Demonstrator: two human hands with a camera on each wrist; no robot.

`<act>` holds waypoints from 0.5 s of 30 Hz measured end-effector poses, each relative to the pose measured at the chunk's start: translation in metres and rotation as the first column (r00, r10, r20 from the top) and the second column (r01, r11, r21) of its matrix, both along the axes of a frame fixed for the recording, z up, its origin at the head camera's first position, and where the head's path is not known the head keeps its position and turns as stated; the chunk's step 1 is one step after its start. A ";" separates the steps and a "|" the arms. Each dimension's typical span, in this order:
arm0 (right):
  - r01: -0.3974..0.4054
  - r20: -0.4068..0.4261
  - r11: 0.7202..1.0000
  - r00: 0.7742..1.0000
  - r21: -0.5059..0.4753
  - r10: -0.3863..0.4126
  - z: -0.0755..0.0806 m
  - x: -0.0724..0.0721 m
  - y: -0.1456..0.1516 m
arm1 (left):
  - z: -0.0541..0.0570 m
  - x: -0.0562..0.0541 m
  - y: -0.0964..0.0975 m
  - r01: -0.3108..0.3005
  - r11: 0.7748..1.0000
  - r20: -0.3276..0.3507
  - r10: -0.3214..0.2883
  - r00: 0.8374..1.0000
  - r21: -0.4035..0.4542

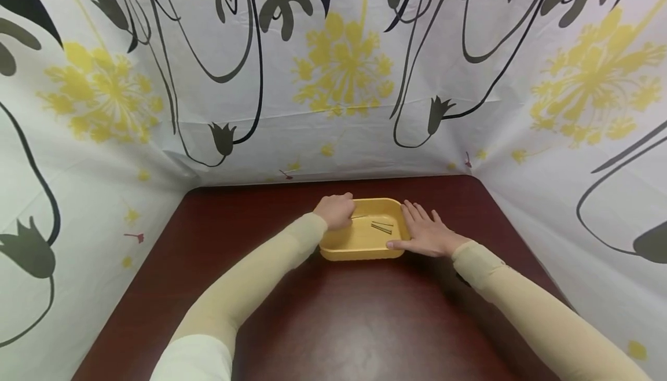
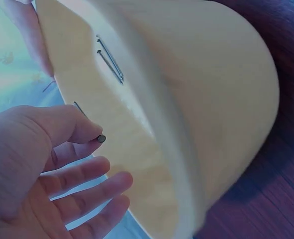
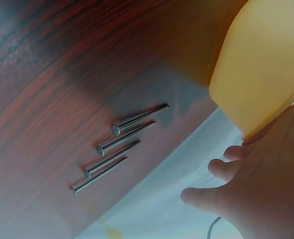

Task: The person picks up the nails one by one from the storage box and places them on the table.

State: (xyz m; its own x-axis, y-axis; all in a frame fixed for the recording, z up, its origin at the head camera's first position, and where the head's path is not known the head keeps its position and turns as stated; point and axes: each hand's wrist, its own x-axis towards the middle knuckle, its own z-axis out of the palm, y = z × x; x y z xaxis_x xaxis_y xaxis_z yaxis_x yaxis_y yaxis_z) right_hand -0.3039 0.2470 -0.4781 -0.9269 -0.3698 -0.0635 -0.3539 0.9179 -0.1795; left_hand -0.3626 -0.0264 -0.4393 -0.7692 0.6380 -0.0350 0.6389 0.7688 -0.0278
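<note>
Left grip [image 1: 334,211] pinches a nail [image 2: 101,139] near its head; right grip [image 1: 428,237], fingers straight, touches yellow tray [image 1: 362,254]. Worth bracing tray, keeping pinch firm.

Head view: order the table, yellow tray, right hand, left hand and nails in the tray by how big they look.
1. table
2. yellow tray
3. right hand
4. left hand
5. nails, too alike to rank individually
</note>
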 end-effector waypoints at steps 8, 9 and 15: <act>-0.006 -0.011 1.000 1.000 -0.011 0.006 -0.003 0.000 0.000 | 0.004 0.007 -0.020 -0.010 0.999 -0.051 0.012 0.999 0.044; -0.007 -0.012 1.000 1.000 -0.013 0.007 -0.003 0.000 0.000 | 0.005 0.008 -0.023 -0.010 0.998 -0.053 0.013 0.999 0.057; -0.007 -0.016 1.000 1.000 -0.011 0.007 -0.004 0.000 0.001 | 0.008 0.014 -0.042 -0.014 0.994 -0.095 0.024 0.995 0.106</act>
